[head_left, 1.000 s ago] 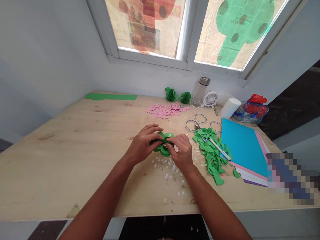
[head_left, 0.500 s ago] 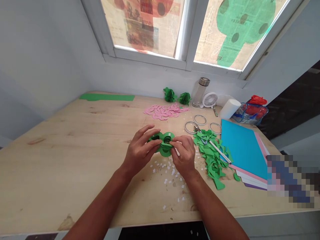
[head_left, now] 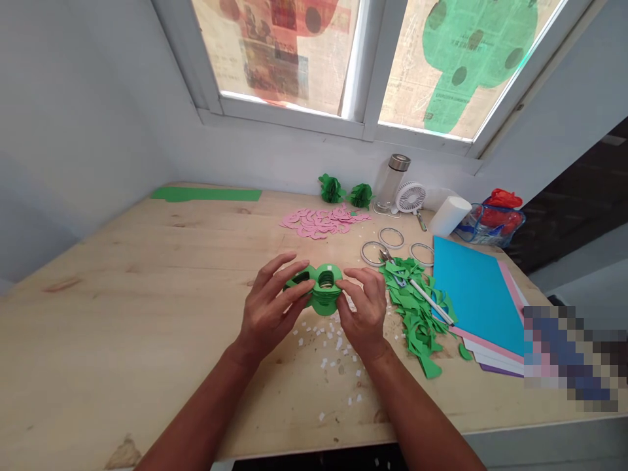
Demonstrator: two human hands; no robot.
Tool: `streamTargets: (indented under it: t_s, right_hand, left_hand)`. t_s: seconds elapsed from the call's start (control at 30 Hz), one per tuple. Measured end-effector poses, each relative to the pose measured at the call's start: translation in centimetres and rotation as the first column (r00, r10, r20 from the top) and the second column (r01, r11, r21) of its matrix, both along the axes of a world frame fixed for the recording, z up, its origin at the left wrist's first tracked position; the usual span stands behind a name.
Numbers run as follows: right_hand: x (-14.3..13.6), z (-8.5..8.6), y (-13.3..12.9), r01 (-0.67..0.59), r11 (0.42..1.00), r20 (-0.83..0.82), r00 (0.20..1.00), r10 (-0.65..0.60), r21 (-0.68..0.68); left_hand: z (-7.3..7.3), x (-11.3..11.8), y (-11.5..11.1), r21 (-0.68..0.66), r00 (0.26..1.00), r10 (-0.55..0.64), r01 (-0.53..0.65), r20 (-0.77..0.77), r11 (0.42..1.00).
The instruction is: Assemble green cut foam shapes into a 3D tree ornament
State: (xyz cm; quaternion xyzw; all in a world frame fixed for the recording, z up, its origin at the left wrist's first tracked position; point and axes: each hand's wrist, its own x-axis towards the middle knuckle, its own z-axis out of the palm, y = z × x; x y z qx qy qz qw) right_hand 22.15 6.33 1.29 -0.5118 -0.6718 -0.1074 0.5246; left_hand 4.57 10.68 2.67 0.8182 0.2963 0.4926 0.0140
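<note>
A layered green paper shape (head_left: 324, 302) with rounded lobes and openings between its layers is held up over the wooden table (head_left: 147, 294). My left hand (head_left: 275, 304) pinches its left part between thumb and fingers. The right edge is gripped by the fingertips of my right hand (head_left: 364, 304). A small white square (head_left: 330, 268) sits on its upper lobe. Below and around the hands, small white paper bits (head_left: 330, 347) are scattered on the tabletop.
Green scraps (head_left: 417, 327) with scissors and a white pen lie right, beside blue sheets (head_left: 475, 294) and tape rings (head_left: 391, 237). Behind are pink cutouts (head_left: 318, 222), two green paper balls (head_left: 331, 188), a bottle (head_left: 392, 183), a fan (head_left: 411, 197), a white roll (head_left: 450, 216) and a green strip (head_left: 210, 194).
The green paper shape has been tilted a little, so its upper opening and stacked layers show more clearly. Both hands keep hold of it, slightly lower in the view.
</note>
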Motion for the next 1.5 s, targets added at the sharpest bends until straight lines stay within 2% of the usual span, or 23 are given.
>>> streamTargets:
  t_s: [0.13, 0.23, 0.43, 0.53, 0.7, 0.8, 0.9, 0.97, 1.03, 1.13, 1.23, 1.3, 1.37, 1.5]
  right_hand:
    - [0.0, 0.0, 0.3, -0.031, 0.996, -0.06, 0.998, 0.026, -0.08]
    - [0.1, -0.2, 0.7, -0.121, 0.973, -0.146, 0.985, 0.093, -0.195]
    - [0.5, -1.3, 1.5, -0.265, 0.876, -0.319, 0.938, 0.137, -0.403]
    - [0.6, -1.7, 1.8, -0.305, 0.834, -0.382, 0.916, 0.125, -0.459]
    - [0.6, -1.9, 1.9, -0.34, 0.817, -0.462, 0.881, 0.103, -0.466]
    - [0.5, -1.9, 1.9, -0.431, 0.784, -0.606, 0.79, 0.09, -0.446]
    - [0.3, -2.0, 1.9, -0.547, 0.734, -0.773, 0.633, 0.047, -0.404]
    - [0.2, -2.1, 1.9, -0.59, 0.709, -0.831, 0.556, 0.011, -0.386]
    - [0.2, -2.2, 1.9, -0.577, 0.715, -0.835, 0.55, -0.016, -0.394]
    - [0.4, -1.9, 1.8, -0.4, 0.82, -0.747, 0.663, -0.051, -0.411]
    - [0.4, -1.3, 1.5, -0.18, 0.929, -0.575, 0.817, -0.042, -0.323]
    - [0.2, -0.8, 1.2, -0.129, 0.961, -0.439, 0.899, 0.008, -0.245]
    - [-0.1, -0.5, 0.9, -0.125, 0.967, -0.307, 0.95, 0.051, -0.223]
    - [-0.8, -0.7, 0.6, -0.108, 0.965, -0.155, 0.985, 0.071, -0.24]
  left_hand:
    - [-0.3, 0.0, 0.6, -0.193, 0.994, -0.056, 0.073, 0.09, 0.979]
    - [-0.4, -0.2, 1.0, -0.382, 0.986, -0.091, 0.138, 0.138, 0.914]
    - [-0.9, -0.6, 1.5, -0.631, 0.978, -0.145, 0.209, 0.153, 0.747]
    - [-1.2, -0.6, 1.5, -0.711, 0.966, -0.119, 0.249, 0.228, 0.658]
    - [-1.2, -0.2, 1.2, -0.807, 0.905, -0.056, 0.402, 0.421, 0.433]
    - [-0.9, 0.1, 1.0, -0.834, 0.885, -0.023, 0.447, 0.466, 0.323]
    - [-0.8, 0.2, 1.0, -0.844, 0.876, -0.001, 0.464, 0.482, 0.268]
    - [-0.9, 0.3, 1.0, -0.847, 0.873, 0.017, 0.468, 0.488, 0.251]
    - [-0.9, 0.3, 1.1, -0.853, 0.874, 0.04, 0.462, 0.485, 0.242]
    - [-1.0, 0.5, 1.2, -0.864, 0.879, 0.091, 0.433, 0.468, 0.258]
    - [-1.1, 0.6, 1.1, -0.865, 0.882, 0.126, 0.403, 0.455, 0.298]
    - [-1.2, 0.7, 1.1, -0.86, 0.888, 0.113, 0.388, 0.445, 0.332]
    - [-1.3, 0.7, 1.0, -0.849, 0.902, 0.082, 0.364, 0.424, 0.383]
    - [-1.6, 0.8, 1.0, -0.798, 0.947, 0.0, 0.27, 0.321, 0.539]
